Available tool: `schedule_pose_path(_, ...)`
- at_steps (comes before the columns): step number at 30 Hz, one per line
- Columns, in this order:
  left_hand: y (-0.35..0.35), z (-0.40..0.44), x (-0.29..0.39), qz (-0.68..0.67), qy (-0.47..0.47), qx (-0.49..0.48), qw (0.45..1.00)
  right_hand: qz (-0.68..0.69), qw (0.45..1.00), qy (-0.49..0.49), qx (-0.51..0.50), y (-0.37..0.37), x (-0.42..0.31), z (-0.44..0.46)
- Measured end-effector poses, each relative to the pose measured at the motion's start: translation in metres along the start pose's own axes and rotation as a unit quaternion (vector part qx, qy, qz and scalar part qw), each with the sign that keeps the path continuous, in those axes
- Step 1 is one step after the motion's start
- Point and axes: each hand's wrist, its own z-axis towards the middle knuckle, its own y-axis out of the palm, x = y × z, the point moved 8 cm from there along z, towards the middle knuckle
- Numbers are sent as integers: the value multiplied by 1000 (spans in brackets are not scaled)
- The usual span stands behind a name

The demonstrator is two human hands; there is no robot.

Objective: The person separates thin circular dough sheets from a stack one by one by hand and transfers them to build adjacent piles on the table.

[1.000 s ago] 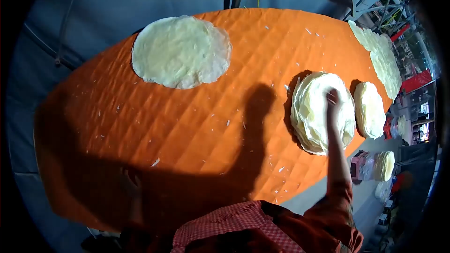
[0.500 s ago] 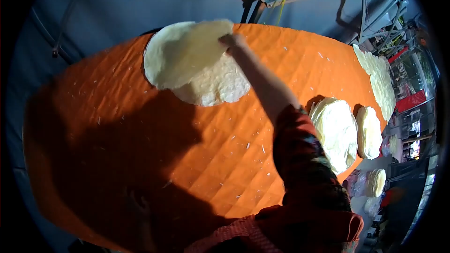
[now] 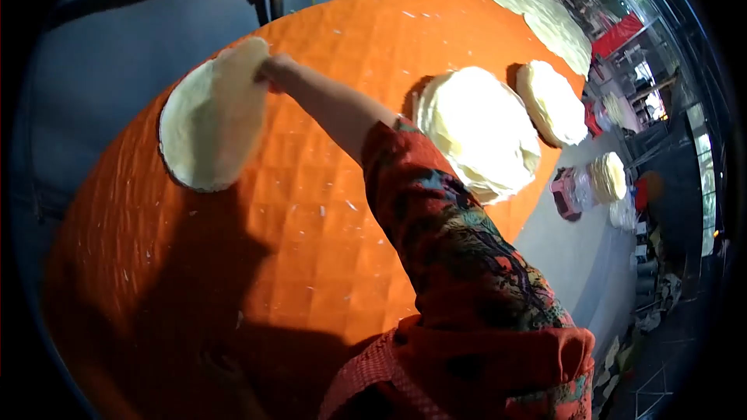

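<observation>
My right hand (image 3: 276,71) reaches out over the orange-covered table (image 3: 311,249), its fingers closed on the right edge of a thin, pale round flatbread (image 3: 243,97). That edge is raised and blurred by motion. The flatbread's left part reaches the far left of the table, where a pale round surface (image 3: 187,128) shows; I cannot tell whether this is the same sheet or one under it. Low in the dark shadow, my left hand (image 3: 222,362) shows only faintly, close to the table, and its fingers cannot be made out.
A tall stack of flatbreads (image 3: 478,128) stands right of my arm, with a smaller stack (image 3: 551,101) beyond it. Overlapping flatbreads (image 3: 545,12) lie along the far right end. Off the table, another stack (image 3: 607,177) stands by a clear plastic bag. Metal bars run behind.
The view has swung to the right, so the table contents appear further left. My right hand still grips the flatbread's edge; the second flatbread's lower part no longer shows beneath it.
</observation>
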Motion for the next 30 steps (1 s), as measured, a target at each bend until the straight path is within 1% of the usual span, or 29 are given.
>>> schedule_pose_path(1, -4, -4, -3, 8, -12, -12, 1000, -10, 999, -19, -34, -14, -14, 11)
schedule_pose_path(2, -8, -7, -8, 17, -29, -28, 999, 320, 931, -130, 118, -71, -47, -50)
schedule_pose_path(3, -9, -10, -12, 37, -57, -60, 996, 277, 939, -158, 129, -125, -85, -123)
schedule_pose_path(4, -11, -10, -15, 63, -87, -97, 990, 251, 935, -243, 58, -163, -98, -129)
schedule_pose_path(5, -15, -7, -14, 105, -119, -140, 977, 352, 888, -291, 47, -204, -106, -175)
schedule_pose_path(6, -28, -1, 2, 106, -143, -145, 973, 404, 863, -299, 49, -242, -90, -216)
schedule_pose_path(7, -47, 8, 30, 75, -162, -127, 976, 454, 835, -307, 51, -281, -75, -258)
schedule_pose_path(8, -67, 16, 73, -40, -164, -58, 984, 460, 837, -287, 67, -320, -44, -289)
schedule_pose_path(9, -89, 25, 117, -153, -152, 8, 976, 463, 839, -275, 84, -361, -12, -316)
schedule_pose_path(10, -81, 22, 157, -275, -136, 23, 952, 501, 830, -228, 91, -386, 41, -331)
schedule_pose_path(11, -75, 18, 202, -390, -117, 36, 912, 585, 771, -162, 194, -412, 130, -350)
schedule_pose_path(12, -74, 26, 264, -553, -142, -45, 820, 581, 770, -146, 220, -409, 191, -370)
schedule_pose_path(13, -73, 25, 326, -683, -114, -74, 718, 577, 768, -132, 245, -396, 249, -400)
schedule_pose_path(14, -71, 20, 386, -769, -158, -140, 604, 574, 764, -118, 270, -381, 287, -439)
schedule_pose_path(16, -87, 13, 511, -816, -180, -271, 478, 573, 772, 0, 275, -317, 337, -521)
schedule_pose_path(17, -87, 3, 561, -821, -181, -320, 436, 609, 754, 85, 234, -277, 393, -530)
schedule_pose_path(18, -86, -5, 610, -825, -179, -365, 393, 571, 798, 78, 176, -243, 453, -533)
schedule_pose_path(20, -98, -15, 683, -815, -161, -400, 387, 632, 724, 185, 205, -210, 468, -567)
schedule_pose_path(21, -101, -21, 710, -807, -151, -414, 393, 648, 709, 207, 187, -200, 477, -573)
schedule_pose_path(22, -101, -25, 732, -801, -172, -412, 399, 662, 694, 226, 170, -197, 487, -576)
schedule_pose_path(24, -101, -31, 768, -792, -212, -404, 405, 679, 690, 221, 115, -204, 483, -580)
schedule_pose_path(25, -94, -35, 776, -816, -214, -398, 360, 700, 674, 213, 105, -207, 475, -580)
schedule_pose_path(26, -93, -34, 785, -816, -229, -393, 357, 720, 656, 205, 96, -209, 473, -580)
schedule_pose_path(28, -85, -34, 793, -809, -292, -355, 367, 739, 641, 200, 59, -214, 475, -578)
schedule_pose_path(30, -87, -31, 806, -811, -326, -345, 343, 754, 628, 187, 42, -220, 471, -579)
